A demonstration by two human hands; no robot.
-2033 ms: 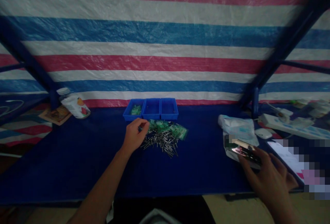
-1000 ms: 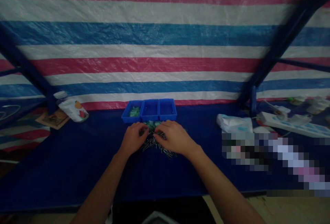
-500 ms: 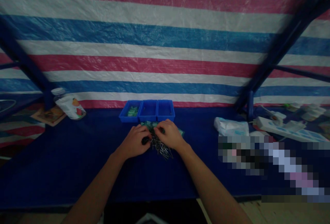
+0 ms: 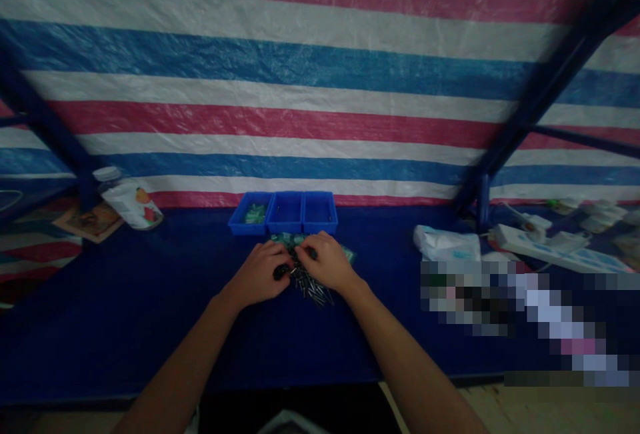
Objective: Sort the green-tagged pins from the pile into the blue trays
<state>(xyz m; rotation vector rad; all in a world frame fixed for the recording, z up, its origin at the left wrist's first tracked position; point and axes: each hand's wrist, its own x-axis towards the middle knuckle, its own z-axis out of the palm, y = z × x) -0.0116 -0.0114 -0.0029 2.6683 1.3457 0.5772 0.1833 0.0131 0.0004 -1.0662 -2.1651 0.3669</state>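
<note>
A pile of thin metal screws [image 4: 311, 287] lies on the blue tabletop, mixed with small black pieces. Pale green translucent pieces [image 4: 284, 239] show behind it and past the right wrist. At the left side of the pile is my left hand [image 4: 263, 273], its fingers curled inward against a black clump [image 4: 281, 271]. My right hand [image 4: 327, 261] reaches over the pile from the right, thumb and fingers closed near another dark piece [image 4: 312, 253]. The fingertips of both hands nearly meet over the pile. What exactly they pinch is too small and dark to make out.
Three joined blue bins [image 4: 285, 213] stand behind the pile; the left one holds green pieces. A labelled bottle [image 4: 131, 202] leans at the far left beside a flat card [image 4: 89, 222]. On the right are a plastic packet [image 4: 447, 244] and a power strip [image 4: 560, 251].
The view has shifted slightly, so everything appears a little farther left and up. Both hands stay at the pile with nearly the same curled pose.
</note>
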